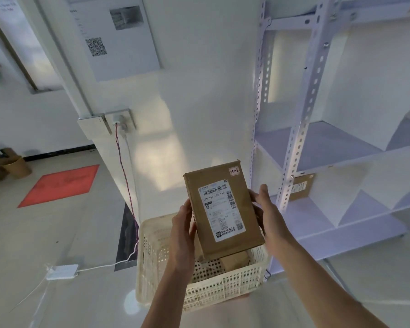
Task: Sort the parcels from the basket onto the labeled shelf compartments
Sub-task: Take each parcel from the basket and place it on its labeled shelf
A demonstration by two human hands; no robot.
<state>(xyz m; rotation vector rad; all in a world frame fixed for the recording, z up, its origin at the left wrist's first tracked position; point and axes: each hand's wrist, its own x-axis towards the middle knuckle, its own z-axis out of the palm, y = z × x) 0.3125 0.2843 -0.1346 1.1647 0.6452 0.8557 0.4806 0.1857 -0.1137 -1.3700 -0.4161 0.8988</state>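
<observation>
White walls and a pale floor surround the sorting spot. A flat brown parcel [224, 213] is held up over the basket [199, 294], its printed label [220, 209] facing the camera. The left hand [182, 223] grips its left edge and the right hand [266, 209] clasps its right edge, both closed on it. A smaller box [236, 259] lies in the basket below. Just to the right stands the white shelf [301, 129], with a shelved package [301, 187] in a lower compartment. Compartment labels cannot be read from here, so a misjudged slot is the main risk. An edge-only hold could also let the parcel slip and drop.
</observation>
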